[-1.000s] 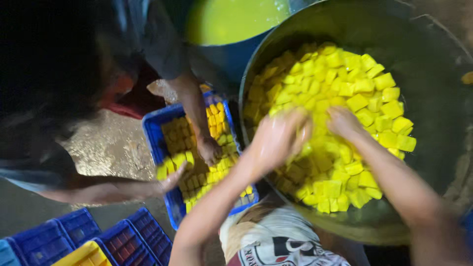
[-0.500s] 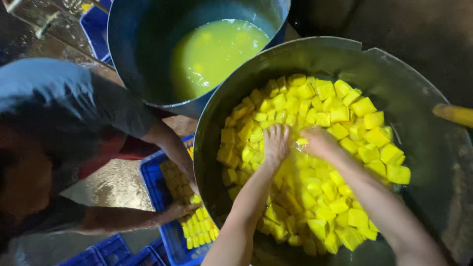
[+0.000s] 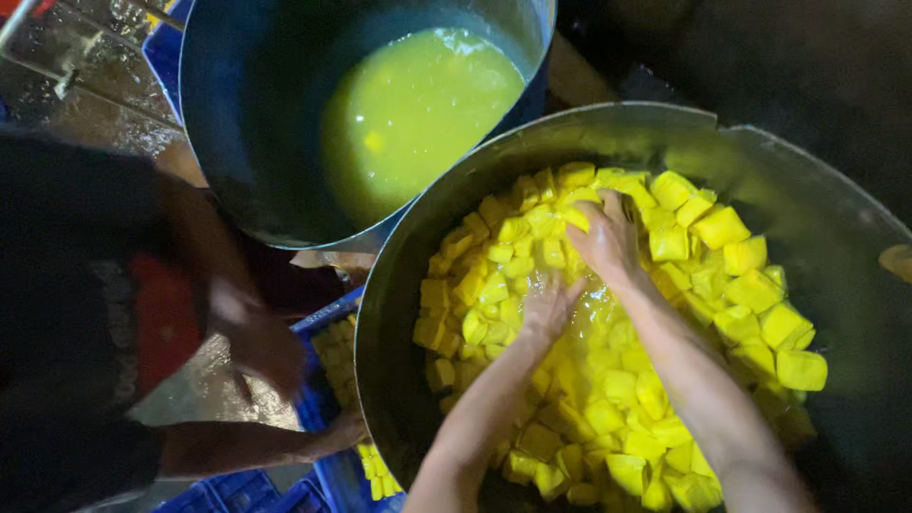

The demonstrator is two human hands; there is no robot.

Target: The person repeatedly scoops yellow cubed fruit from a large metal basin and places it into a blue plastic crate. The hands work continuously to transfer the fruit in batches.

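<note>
A large metal basin [image 3: 494, 161] holds a heap of yellow cubes [image 3: 722, 275] wet with yellow liquid. Both my hands are down among the cubes near the middle of the heap. My left hand [image 3: 549, 306] lies fingers spread on the cubes. My right hand [image 3: 604, 239] sits just beyond it, fingers curled over a few cubes at the top of the pile. My forearms reach in from the bottom edge.
A second big basin [image 3: 247, 123] at the upper left holds yellow liquid [image 3: 418, 104]. A person in dark clothes crouches at the left, their hands [image 3: 271, 356] at a blue crate [image 3: 328, 427] of yellow cubes. The floor [image 3: 85, 85] looks wet.
The view has swung up and left, showing more of the liquid basin. My hands have shifted further up the heap, the right one reaching ahead of the left.
</note>
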